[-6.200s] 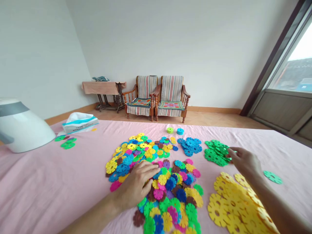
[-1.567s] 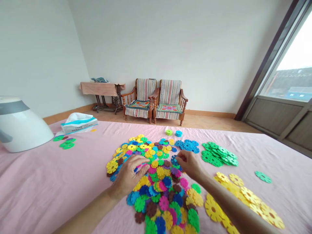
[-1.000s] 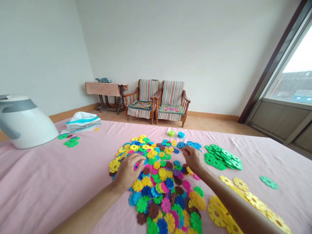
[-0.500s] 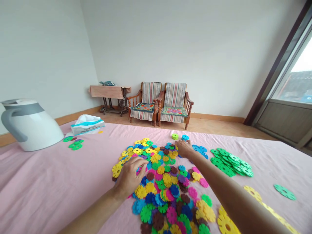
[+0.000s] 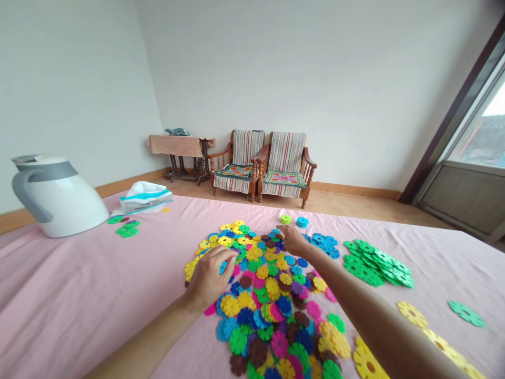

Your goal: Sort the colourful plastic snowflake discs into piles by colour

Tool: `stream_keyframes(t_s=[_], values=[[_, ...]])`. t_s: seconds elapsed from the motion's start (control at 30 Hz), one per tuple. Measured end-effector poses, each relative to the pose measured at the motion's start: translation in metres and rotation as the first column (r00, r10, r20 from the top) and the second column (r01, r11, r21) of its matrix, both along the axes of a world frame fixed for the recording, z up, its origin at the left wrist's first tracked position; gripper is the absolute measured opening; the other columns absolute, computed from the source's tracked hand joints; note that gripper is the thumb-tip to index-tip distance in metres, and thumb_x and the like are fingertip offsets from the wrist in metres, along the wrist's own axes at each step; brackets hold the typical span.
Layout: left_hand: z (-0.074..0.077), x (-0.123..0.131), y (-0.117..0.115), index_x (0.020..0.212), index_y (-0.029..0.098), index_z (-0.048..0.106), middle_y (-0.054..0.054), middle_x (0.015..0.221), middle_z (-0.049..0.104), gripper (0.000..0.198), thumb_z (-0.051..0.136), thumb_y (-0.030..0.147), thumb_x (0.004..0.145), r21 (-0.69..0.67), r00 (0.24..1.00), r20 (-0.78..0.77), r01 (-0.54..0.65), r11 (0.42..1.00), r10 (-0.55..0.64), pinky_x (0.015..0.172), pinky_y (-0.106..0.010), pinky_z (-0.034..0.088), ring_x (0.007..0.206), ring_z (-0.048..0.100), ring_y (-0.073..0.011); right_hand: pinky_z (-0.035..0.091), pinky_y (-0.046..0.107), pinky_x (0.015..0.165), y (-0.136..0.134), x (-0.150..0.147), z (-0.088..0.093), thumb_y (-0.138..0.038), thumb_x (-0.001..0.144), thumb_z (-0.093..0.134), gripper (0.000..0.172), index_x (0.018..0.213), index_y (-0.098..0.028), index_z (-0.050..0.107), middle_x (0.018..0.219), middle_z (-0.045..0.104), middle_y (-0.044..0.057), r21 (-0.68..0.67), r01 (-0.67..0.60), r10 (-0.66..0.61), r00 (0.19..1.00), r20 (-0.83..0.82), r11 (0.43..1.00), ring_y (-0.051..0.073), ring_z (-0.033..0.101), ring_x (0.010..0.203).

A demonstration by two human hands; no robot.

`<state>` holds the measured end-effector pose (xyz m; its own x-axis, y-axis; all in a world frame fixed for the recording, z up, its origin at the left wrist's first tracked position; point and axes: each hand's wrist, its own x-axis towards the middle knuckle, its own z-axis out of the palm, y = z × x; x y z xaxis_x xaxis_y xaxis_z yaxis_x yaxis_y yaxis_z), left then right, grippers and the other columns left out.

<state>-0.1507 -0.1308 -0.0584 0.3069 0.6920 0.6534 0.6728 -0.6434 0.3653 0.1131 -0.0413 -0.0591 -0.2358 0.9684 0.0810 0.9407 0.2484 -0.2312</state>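
Over the heap of mixed plastic snowflake discs [image 5: 268, 316] on the pink bedsheet [image 5: 79, 300], the left hand [image 5: 209, 276] is curling over the discs and the right hand [image 5: 292, 239] is resting at the far edge, any grasp being hidden.

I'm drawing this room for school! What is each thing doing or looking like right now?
Left hand: resting on the mixed pile, fingers curled.
Right hand: fingertips at the pile's far edge.
Mixed flower pieces: heaped together, many colours.
Green pieces: in their own pile.
Blue pieces: in their own pile.
Yellow pieces: spread out separately.
Tissue box: open, tissue poking out.
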Motion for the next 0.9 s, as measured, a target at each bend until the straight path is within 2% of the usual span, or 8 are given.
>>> stream_keyframes(t_s=[0.1, 0.17, 0.23, 0.4, 0.6, 0.67, 0.77, 0.9], values=[[0.0, -0.003, 0.003, 0.092, 0.019, 0.067, -0.004, 0.09, 0.069, 0.021, 0.048, 0.012, 0.085, -0.037, 1.0, -0.012, -0.014, 0.999, 0.013, 0.079, -0.03, 0.05, 0.086, 0.065, -0.0183, 0.044, 0.039, 0.093, -0.01, -0.006, -0.004, -0.014, 0.087, 0.056, 0.029, 0.116, -0.015, 0.059, 0.118, 0.061, 0.011, 0.006, -0.072, 0.073, 0.997, -0.035, 0.997, 0.022, 0.057, 0.108], [0.001, -0.005, 0.005, 0.092, 0.018, 0.067, -0.004, 0.091, 0.069, 0.028, 0.045, 0.005, 0.08, -0.071, 0.999, -0.032, -0.024, 0.997, 0.022, 0.079, -0.03, 0.05, 0.087, 0.065, -0.0184, 0.041, 0.033, 0.093, -0.022, -0.007, -0.002, 0.0, 0.079, 0.051, 0.038, 0.112, -0.014, 0.064, 0.113, 0.064, 0.012, 0.014, -0.118, 0.119, 0.991, -0.06, 0.993, 0.022, 0.057, 0.108], [0.002, -0.007, 0.006, 0.087, 0.018, 0.067, -0.004, 0.088, 0.07, 0.033, 0.042, 0.0, 0.075, -0.098, 0.998, -0.056, -0.031, 0.995, 0.026, 0.077, -0.03, 0.05, 0.085, 0.065, -0.0182, 0.042, 0.029, 0.089, -0.038, -0.007, 0.004, 0.004, 0.073, 0.045, 0.046, 0.108, -0.016, 0.066, 0.107, 0.067, 0.011, 0.026, -0.15, 0.151, 0.984, -0.092, 0.988, 0.02, 0.06, 0.102], [0.006, -0.012, 0.007, 0.077, 0.019, 0.066, -0.001, 0.08, 0.069, 0.035, 0.04, -0.003, 0.07, -0.155, 0.995, -0.105, -0.022, 0.988, 0.005, 0.074, -0.028, 0.049, 0.079, 0.064, -0.0165, 0.044, 0.03, 0.084, -0.096, 0.0, 0.015, -0.001, 0.077, 0.038, 0.041, 0.103, -0.014, 0.067, 0.1, 0.068, 0.011, 0.112, -0.142, 0.16, 0.972, -0.174, 0.984, 0.02, 0.061, 0.096], [0.001, -0.013, 0.008, 0.087, 0.018, 0.072, -0.005, 0.089, 0.071, 0.039, 0.044, -0.001, 0.07, -0.153, 0.979, -0.203, -0.05, 0.987, 0.018, 0.084, -0.033, 0.048, 0.091, 0.063, -0.0212, 0.045, 0.026, 0.064, -0.163, 0.01, 0.003, -0.012, 0.085, 0.036, 0.032, 0.096, -0.02, 0.066, 0.079, 0.067, 0.003, 0.197, -0.114, 0.186, 0.898, -0.399, 0.974, 0.016, 0.062, 0.069], [-0.002, -0.009, 0.007, 0.089, 0.019, 0.073, -0.005, 0.089, 0.071, 0.04, 0.043, -0.002, 0.071, -0.181, 0.978, -0.204, 0.002, 0.983, -0.039, 0.085, -0.033, 0.048, 0.092, 0.063, -0.021, 0.046, 0.026, 0.065, -0.173, 0.012, -0.002, -0.014, 0.086, 0.038, 0.03, 0.096, -0.021, 0.065, 0.08, 0.067, 0.003, 0.178, -0.103, 0.171, 0.887, -0.43, 0.979, 0.016, 0.063, 0.07], [-0.001, -0.001, 0.003, 0.093, 0.021, 0.072, -0.003, 0.093, 0.072, 0.041, 0.041, 0.001, 0.077, -0.278, 0.972, -0.132, 0.151, 0.949, -0.193, 0.082, -0.028, 0.047, 0.088, 0.064, -0.0165, 0.048, 0.026, 0.067, -0.18, 0.011, -0.005, -0.016, 0.088, 0.037, 0.03, 0.098, -0.02, 0.065, 0.085, 0.067, 0.005, 0.182, -0.062, 0.142, 0.871, -0.47, 0.981, 0.017, 0.064, 0.076], [0.018, -0.003, -0.007, 0.088, 0.02, 0.07, -0.001, 0.087, 0.069, 0.025, 0.048, 0.01, 0.08, -0.41, 0.958, -0.105, 0.203, 0.889, -0.267, 0.074, -0.024, 0.046, 0.079, 0.061, -0.014, 0.049, 0.028, 0.071, -0.182, 0.011, -0.007, -0.019, 0.09, 0.035, 0.031, 0.1, -0.02, 0.064, 0.089, 0.067, 0.006, 0.188, -0.048, 0.134, 0.868, -0.479, 0.981, 0.019, 0.063, 0.08]])
